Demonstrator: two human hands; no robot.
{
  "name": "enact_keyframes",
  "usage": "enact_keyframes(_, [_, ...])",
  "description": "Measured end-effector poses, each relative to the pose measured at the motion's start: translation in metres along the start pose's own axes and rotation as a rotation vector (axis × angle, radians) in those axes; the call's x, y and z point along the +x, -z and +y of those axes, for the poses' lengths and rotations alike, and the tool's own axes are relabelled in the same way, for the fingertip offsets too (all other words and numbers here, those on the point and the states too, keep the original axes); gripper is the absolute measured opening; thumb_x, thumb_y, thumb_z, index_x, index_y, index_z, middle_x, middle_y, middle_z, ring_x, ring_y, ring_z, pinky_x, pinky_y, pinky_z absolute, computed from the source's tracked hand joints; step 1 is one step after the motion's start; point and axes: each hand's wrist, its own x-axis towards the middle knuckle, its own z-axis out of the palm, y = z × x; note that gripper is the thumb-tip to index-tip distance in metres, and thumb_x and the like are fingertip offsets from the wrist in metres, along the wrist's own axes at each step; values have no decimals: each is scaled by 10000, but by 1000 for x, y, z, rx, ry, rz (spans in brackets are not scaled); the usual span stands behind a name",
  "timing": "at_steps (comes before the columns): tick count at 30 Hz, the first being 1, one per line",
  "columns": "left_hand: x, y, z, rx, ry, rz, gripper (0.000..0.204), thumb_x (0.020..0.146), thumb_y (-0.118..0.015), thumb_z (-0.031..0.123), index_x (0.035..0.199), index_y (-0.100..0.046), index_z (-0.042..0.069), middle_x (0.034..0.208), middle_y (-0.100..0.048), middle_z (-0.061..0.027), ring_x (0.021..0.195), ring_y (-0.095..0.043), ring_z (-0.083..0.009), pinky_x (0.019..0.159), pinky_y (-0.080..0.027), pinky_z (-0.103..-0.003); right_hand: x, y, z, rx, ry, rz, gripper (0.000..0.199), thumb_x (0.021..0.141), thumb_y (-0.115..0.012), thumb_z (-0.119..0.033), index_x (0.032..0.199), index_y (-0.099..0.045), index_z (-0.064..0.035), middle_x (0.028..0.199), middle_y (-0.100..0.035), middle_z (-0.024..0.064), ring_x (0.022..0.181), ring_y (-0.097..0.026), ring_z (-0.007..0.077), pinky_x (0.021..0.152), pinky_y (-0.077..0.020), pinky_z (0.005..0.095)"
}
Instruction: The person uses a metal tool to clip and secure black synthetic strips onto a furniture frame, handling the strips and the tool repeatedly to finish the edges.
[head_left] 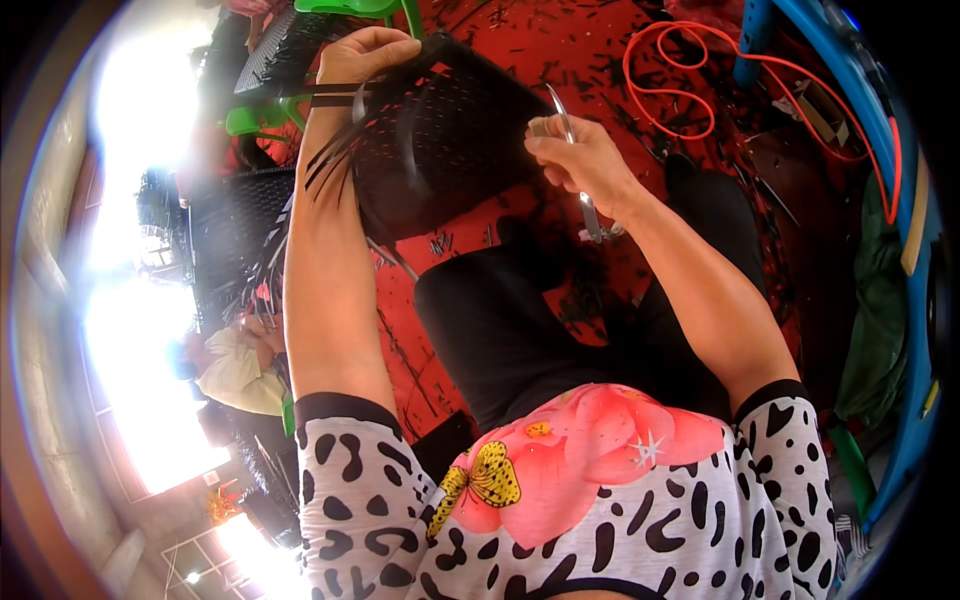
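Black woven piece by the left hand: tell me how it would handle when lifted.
The black woven piece is probably light for its size, since red shows through gaps in its weave. Its loose strips would likely flop or snag, as they splay across the left forearm.

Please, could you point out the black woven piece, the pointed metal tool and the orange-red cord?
Black woven piece [450, 150]: head view, on its woven face.
Pointed metal tool [562, 112]: head view, on its upper shaft.
Orange-red cord [896, 162]: head view, on its far-right stretch.
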Motion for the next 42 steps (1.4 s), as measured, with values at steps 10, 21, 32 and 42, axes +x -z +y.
enact_keyframes(10, [0,-1,4,25,4,74,183,812,-681,117,947,-637,2,750,-639,-21,606,-587,-63,532,-461,-159,2,0,2,35,-92,35,195,842,-608,-228,970,-580,-83,706,-535,-27,567,-489,47,444,-277,170])
enact_keyframes(21, [2,0,6,14,5,66,185,806,-687,113,947,-639,4,750,-640,-20,598,-586,-63,522,-459,-158,4,0,5,8,-108,16,184,846,-596,-231,955,-580,-83,685,-536,-29,559,-490,48,449,-277,177])
enact_keyframes(32, [3,0,5,63,-47,77,184,807,-685,110,948,-642,0,757,-639,-18,609,-585,-58,528,-456,-152,3,2,6,-10,-102,10,207,845,-595,-242,970,-576,-78,705,-541,-30,573,-495,52,453,-278,183])
enact_keyframes(42, [8,7,2,76,-53,41,203,756,-737,166,907,-679,43,768,-663,-12,642,-597,-63,583,-458,-179,4,2,6,-21,-91,14,199,842,-605,-238,957,-579,-78,705,-544,-28,569,-493,50,449,-284,178])
